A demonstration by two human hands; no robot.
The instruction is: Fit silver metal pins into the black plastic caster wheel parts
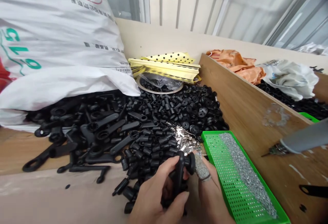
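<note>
My left hand (151, 196) is closed around a black plastic crank handle (179, 174), held upright near the front of the table. My right hand (211, 193), with a grey wrap (202, 167) on one finger, grips a small black round cap (190, 163) against the handle's upper end. Whether the cap sits in the handle or only touches it, I cannot tell. Just beyond my hands lie small shiny metal clips (186, 140) and many black plastic sleeves (151, 148). More black crank handles (107, 128) are heaped to the left.
A green perforated tray (217, 169) of small silver screws (246, 172) stands at right. Beyond it a wooden divider (246, 111) runs back, with a grey power screwdriver (302, 138) over it. Black discs (197, 109), a yellow dotted bundle (166, 66) and a white sack (64, 42) lie behind.
</note>
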